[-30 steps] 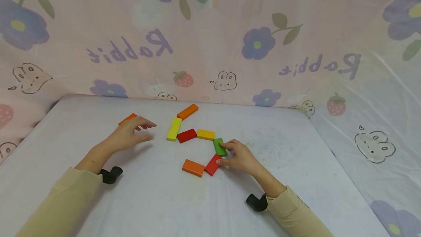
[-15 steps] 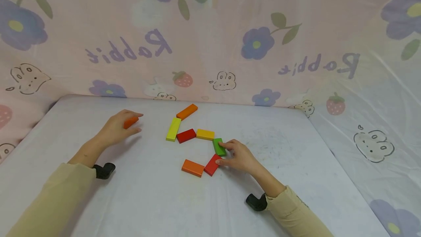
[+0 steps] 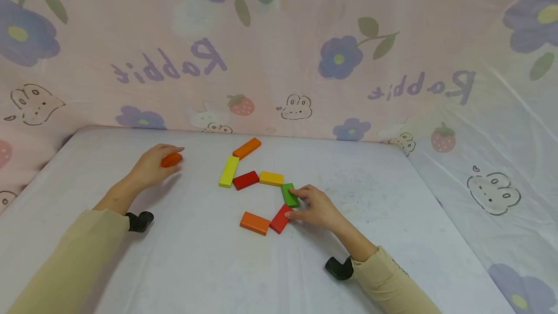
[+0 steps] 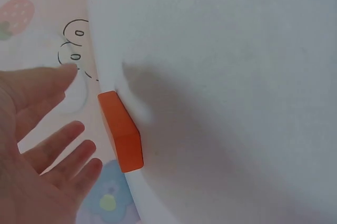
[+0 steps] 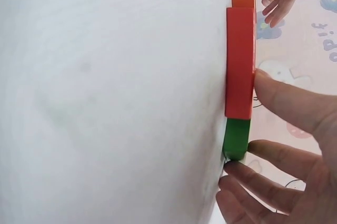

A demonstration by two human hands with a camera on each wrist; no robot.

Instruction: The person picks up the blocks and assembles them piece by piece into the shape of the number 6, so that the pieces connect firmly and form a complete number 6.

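In the head view an orange block (image 3: 172,159) lies at the left, between the thumb and fingers of my left hand (image 3: 148,168). The left wrist view shows those fingers spread, beside the orange block (image 4: 121,132) and apart from it. My right hand (image 3: 320,210) rests at the right end of a row of blocks. Its forefinger touches the green block (image 3: 288,196), and its thumb touches the bright red block (image 3: 279,221). The right wrist view has the thumb against the red block (image 5: 239,63) and fingers at the green block (image 5: 236,137).
The curved row also has an orange block (image 3: 247,148), a yellow-green block (image 3: 228,171), a dark red block (image 3: 246,180), a yellow block (image 3: 271,178) and a nearer orange block (image 3: 255,223). They lie on a white-covered table (image 3: 218,275). A patterned cloth (image 3: 270,62) hangs behind.
My left hand has shifted left and slightly back, so the orange block now shows between its thumb and fingers. The right hand and the row of blocks stay in place.
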